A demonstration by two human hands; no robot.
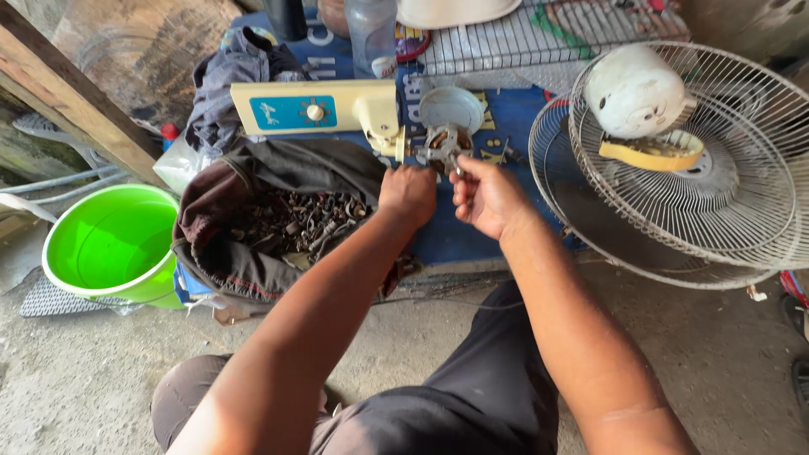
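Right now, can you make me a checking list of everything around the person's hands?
Surface: blue mat on a grey concrete floor.
Job's things: fan motor joined to a cream control panel with a knob.
Clutter: dark cloth bag of metal scrap, green bucket, fan grilles, white motor cover, plastic bottle.
Hands: left hand closed, below the motor; right hand pinches a thin metal tool at the motor, fingers curled.
Cables: thin wire along the mat's edge.
Surroundings: wooden plank, wire rack.
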